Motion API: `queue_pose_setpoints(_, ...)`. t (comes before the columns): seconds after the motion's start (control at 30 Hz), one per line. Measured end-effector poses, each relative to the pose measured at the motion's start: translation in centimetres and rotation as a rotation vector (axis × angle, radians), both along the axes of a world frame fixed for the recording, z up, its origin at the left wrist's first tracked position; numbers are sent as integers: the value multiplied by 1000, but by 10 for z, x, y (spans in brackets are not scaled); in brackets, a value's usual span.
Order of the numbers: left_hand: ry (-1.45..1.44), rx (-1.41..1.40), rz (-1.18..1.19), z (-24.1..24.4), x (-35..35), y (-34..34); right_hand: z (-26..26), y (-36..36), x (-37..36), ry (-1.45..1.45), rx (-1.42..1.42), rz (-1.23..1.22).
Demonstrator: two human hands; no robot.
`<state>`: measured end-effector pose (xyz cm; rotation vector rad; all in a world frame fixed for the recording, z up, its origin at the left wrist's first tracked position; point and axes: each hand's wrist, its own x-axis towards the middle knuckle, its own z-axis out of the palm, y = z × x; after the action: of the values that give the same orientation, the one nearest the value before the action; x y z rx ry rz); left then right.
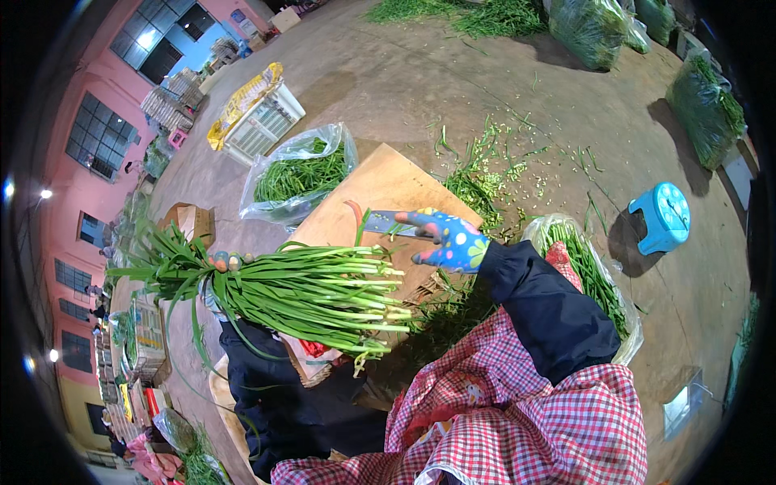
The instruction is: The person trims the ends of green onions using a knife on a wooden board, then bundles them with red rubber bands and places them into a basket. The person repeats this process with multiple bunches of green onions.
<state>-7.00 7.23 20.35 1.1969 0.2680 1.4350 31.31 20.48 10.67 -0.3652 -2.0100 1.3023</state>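
My left hand (227,262), largely hidden by leaves and with only coloured fingertips showing, grips a thick bunch of long green-leaved vegetable stalks (327,291). The pale stem ends point right. My right hand (451,240), in a blue flowered glove, has its fingers apart above a wooden board (394,182). Beneath its fingers lies a broad knife blade (388,222) on the board; the handle cannot be made out. A few green bits lie by the blade, and a reddish-brown strip lies at its left.
An open plastic bag of greens (303,176) stands beyond the board, near a white crate (260,124). Trimmings (485,182) litter the floor. Another greens bag (591,273) sits by my right arm, with a blue stool (664,218) farther right. Large filled bags (706,112) stand farther off.
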Motion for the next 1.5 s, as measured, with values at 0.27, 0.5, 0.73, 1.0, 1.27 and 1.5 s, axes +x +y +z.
queue_pose_setpoints(0.27, -66, 151, -28, 15, 0, -19, -15, -20, -31, -153, 294, -15)
queue_pose_setpoints(0.5, 35, 319, -64, 39, -19, -38, -47, -34, 36, -716, 222, 8)
queue_pose_setpoints(0.73, -50, 208, -25, 25, -16, -49, -29, -52, 13, -261, 268, 45)
queue_pose_setpoints(1.0, -106, 128, -18, 2, -8, -54, -36, -81, -27, -3, -595, 157)
queue_pose_setpoints(1.27, -112, 115, 19, 5, -15, -72, -76, -61, 34, -414, -11, 72)
queue_pose_setpoints(1.5, -132, 84, -36, -10, -7, -63, -61, -77, -30, 162, -600, 430)
